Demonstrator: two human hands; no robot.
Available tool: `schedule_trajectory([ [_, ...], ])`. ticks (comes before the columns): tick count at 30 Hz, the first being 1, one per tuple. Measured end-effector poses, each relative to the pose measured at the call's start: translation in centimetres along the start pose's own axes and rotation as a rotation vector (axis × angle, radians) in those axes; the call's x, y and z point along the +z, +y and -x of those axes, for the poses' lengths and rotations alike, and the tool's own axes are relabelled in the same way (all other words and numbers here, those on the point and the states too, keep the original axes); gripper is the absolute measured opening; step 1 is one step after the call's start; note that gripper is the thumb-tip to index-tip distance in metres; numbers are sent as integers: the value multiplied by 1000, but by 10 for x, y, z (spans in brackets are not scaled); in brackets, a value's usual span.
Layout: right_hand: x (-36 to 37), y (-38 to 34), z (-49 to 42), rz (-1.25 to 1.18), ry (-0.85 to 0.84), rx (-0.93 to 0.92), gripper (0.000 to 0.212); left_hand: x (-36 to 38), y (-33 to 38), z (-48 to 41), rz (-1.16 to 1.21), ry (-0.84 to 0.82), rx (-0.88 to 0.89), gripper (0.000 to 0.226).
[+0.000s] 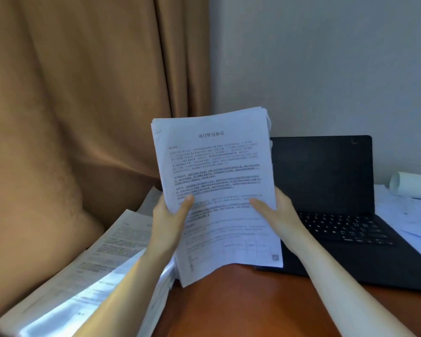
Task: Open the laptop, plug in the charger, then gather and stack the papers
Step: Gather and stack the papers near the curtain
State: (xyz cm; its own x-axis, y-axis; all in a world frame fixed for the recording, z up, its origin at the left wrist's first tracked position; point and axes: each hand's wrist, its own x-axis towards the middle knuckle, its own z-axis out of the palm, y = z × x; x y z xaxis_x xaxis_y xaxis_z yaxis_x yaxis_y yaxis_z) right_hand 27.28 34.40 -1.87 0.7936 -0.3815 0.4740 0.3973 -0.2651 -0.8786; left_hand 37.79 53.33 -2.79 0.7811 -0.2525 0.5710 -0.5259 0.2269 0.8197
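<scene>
I hold a bundle of printed papers [216, 171] upright in front of me, its lower edge hanging just above the wooden table [253, 307]. My left hand [168, 222] grips the bundle's left edge with the thumb across the front page. My right hand [277, 215] grips the right edge, thumb on the page. A black laptop [326, 190] stands open behind and to the right, its screen dark. A thick stack of papers [95, 263] lies on the table at the left. No charger or cable shows.
A brown curtain [83, 105] hangs at the left and drapes against the left stack. Loose white sheets [404, 215] lie to the right of the laptop, with a white roll-shaped object [411, 184] behind them. A pale wall stands behind the laptop.
</scene>
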Motion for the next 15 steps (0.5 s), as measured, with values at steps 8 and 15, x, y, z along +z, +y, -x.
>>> schedule_trajectory([
  [8,3,13,-23,8,66,117,20,-5,2,-27,-223,-168,97,19],
  [15,20,16,-65,-124,93,213,23,-23,1,-67,-233,-118,-20,16],
])
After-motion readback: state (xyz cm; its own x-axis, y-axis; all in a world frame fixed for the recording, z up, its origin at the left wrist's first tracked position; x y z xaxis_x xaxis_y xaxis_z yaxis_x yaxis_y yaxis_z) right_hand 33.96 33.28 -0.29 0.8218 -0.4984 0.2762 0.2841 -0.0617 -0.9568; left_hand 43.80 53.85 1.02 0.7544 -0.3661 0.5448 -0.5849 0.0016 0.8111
